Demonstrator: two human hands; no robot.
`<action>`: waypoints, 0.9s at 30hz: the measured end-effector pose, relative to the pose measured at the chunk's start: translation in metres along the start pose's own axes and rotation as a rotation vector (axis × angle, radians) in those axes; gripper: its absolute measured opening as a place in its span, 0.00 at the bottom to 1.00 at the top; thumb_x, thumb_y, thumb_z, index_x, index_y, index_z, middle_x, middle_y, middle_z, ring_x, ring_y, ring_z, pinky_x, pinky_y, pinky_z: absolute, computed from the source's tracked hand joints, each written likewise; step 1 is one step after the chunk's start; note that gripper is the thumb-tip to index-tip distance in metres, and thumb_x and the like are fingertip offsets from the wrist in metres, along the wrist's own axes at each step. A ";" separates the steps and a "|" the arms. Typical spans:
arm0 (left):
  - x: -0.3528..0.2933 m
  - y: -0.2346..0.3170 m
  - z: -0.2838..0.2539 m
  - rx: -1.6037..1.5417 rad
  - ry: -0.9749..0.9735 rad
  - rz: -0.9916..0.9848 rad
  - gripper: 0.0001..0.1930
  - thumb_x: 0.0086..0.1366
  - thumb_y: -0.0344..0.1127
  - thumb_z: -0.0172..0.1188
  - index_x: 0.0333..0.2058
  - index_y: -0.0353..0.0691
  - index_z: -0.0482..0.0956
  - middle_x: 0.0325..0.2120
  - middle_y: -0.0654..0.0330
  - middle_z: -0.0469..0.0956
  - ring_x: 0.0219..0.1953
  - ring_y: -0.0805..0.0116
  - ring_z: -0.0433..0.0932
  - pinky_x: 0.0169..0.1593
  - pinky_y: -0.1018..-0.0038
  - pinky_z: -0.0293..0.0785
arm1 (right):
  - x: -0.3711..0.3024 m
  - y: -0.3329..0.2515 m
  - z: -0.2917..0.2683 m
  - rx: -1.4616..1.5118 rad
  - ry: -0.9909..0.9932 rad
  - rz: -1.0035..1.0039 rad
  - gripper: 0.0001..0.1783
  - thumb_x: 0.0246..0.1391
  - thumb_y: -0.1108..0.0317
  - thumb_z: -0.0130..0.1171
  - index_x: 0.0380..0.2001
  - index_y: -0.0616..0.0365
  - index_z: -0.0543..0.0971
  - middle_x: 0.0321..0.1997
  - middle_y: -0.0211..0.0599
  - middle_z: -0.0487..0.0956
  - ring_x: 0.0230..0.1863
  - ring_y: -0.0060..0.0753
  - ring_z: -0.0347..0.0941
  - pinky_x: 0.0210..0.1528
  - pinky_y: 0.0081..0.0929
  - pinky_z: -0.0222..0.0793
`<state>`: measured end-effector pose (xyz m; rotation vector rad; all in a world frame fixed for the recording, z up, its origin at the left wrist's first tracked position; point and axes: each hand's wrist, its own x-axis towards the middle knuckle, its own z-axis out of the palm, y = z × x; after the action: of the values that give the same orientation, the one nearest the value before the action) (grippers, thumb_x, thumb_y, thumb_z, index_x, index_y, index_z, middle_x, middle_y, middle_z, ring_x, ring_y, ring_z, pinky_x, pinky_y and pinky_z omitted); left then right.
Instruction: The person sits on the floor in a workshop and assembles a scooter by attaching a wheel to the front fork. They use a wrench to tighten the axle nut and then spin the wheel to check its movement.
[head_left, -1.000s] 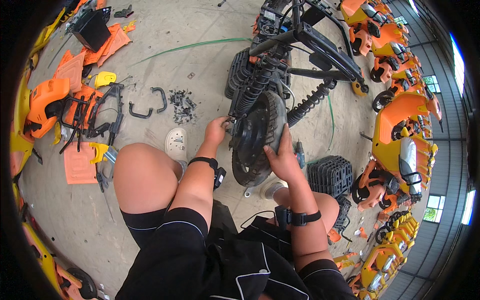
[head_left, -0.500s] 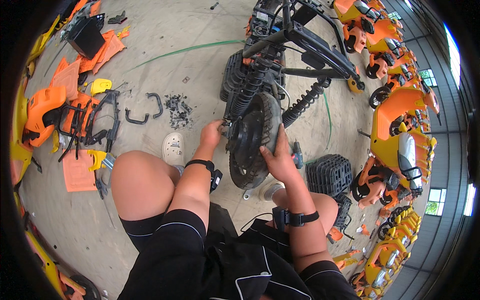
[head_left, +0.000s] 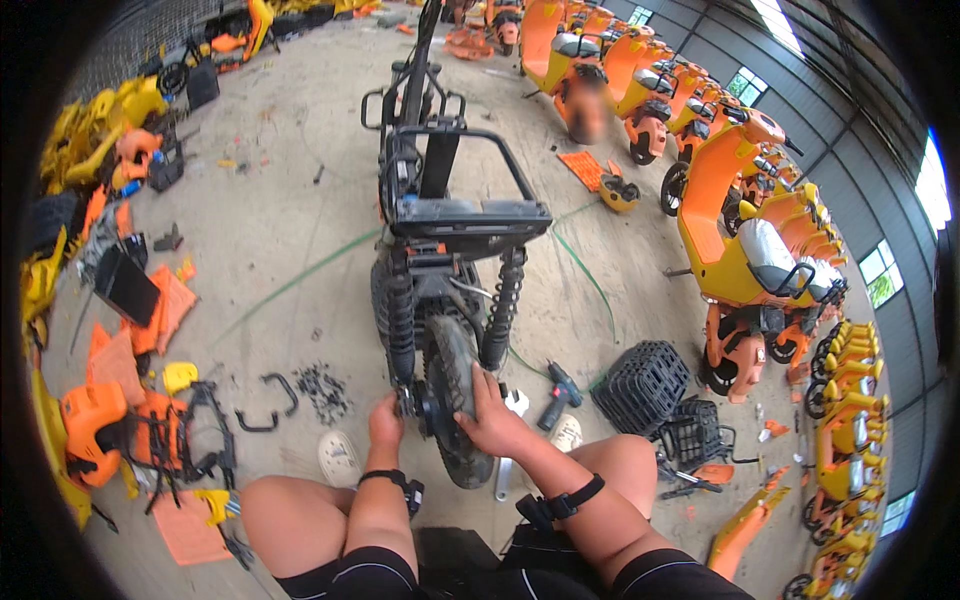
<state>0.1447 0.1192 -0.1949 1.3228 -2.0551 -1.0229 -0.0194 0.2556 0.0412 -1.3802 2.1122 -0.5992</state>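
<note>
A stripped scooter frame (head_left: 470, 222) stands before me with its rear wheel (head_left: 447, 370) toward me, between two black coil shock absorbers. My right hand (head_left: 492, 425) grips the tyre from the right, thumb across the tread and fingers on its far side. At the wheel's left, my left hand (head_left: 386, 428) is closed at the hub, near the foot of the left shock absorber (head_left: 400, 325). What its fingers hold is hidden. Just right of the tyre, a wrench (head_left: 505, 478) lies on the floor, and a cordless drill (head_left: 560, 395) rests farther right.
Black plastic crates (head_left: 642, 385) sit to the right, below a row of orange and yellow scooters (head_left: 735, 225). Small dark parts (head_left: 322, 393), black handles (head_left: 268, 405) and orange panels (head_left: 188, 525) lie at left. A green hose (head_left: 305, 275) crosses the floor.
My view has tilted up, showing more of the hall and the whole scooter frame. The frame and wheel appear more upright. Both hands stay at the wheel; the wrench shows more fully.
</note>
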 end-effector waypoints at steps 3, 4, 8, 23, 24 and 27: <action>0.002 -0.001 -0.002 -0.005 -0.045 0.011 0.19 0.61 0.23 0.53 0.49 0.43 0.81 0.42 0.42 0.80 0.46 0.38 0.78 0.49 0.54 0.75 | 0.001 0.005 0.003 0.012 -0.007 0.020 0.54 0.62 0.56 0.58 0.75 0.62 0.34 0.74 0.75 0.45 0.71 0.75 0.54 0.71 0.47 0.58; 0.004 -0.003 -0.004 -0.009 -0.056 0.009 0.19 0.61 0.23 0.52 0.49 0.43 0.81 0.42 0.43 0.81 0.46 0.38 0.78 0.49 0.54 0.75 | 0.003 0.002 0.002 0.020 -0.010 0.019 0.54 0.62 0.56 0.58 0.75 0.62 0.34 0.74 0.75 0.45 0.71 0.75 0.54 0.71 0.47 0.58; 0.000 -0.004 -0.005 0.003 -0.008 0.015 0.19 0.61 0.23 0.52 0.49 0.44 0.81 0.41 0.43 0.81 0.47 0.38 0.78 0.49 0.55 0.75 | 0.005 -0.007 -0.003 0.046 -0.033 0.038 0.53 0.62 0.57 0.58 0.75 0.64 0.35 0.74 0.75 0.45 0.72 0.75 0.54 0.71 0.46 0.58; 0.012 0.012 -0.029 0.204 -0.363 -0.130 0.25 0.63 0.25 0.48 0.60 0.44 0.75 0.48 0.43 0.81 0.52 0.44 0.79 0.55 0.57 0.74 | 0.000 0.004 0.004 0.086 0.036 0.006 0.52 0.62 0.57 0.58 0.76 0.57 0.37 0.75 0.73 0.47 0.73 0.73 0.52 0.72 0.47 0.56; 0.014 0.017 -0.031 0.196 -0.390 -0.164 0.26 0.63 0.25 0.49 0.60 0.43 0.75 0.50 0.42 0.80 0.54 0.43 0.77 0.58 0.57 0.72 | -0.001 0.003 0.004 0.092 0.031 0.017 0.52 0.62 0.56 0.58 0.76 0.57 0.37 0.75 0.73 0.47 0.73 0.73 0.51 0.72 0.47 0.56; 0.021 0.035 -0.030 0.241 -0.453 -0.179 0.25 0.63 0.27 0.50 0.60 0.44 0.75 0.50 0.42 0.80 0.55 0.43 0.78 0.58 0.56 0.73 | 0.001 0.009 0.003 0.084 0.069 0.010 0.52 0.62 0.56 0.59 0.75 0.58 0.38 0.75 0.72 0.47 0.75 0.72 0.49 0.74 0.47 0.54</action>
<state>0.1387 0.0990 -0.1484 1.5256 -2.4919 -1.2796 -0.0240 0.2574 0.0334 -1.3201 2.1208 -0.7327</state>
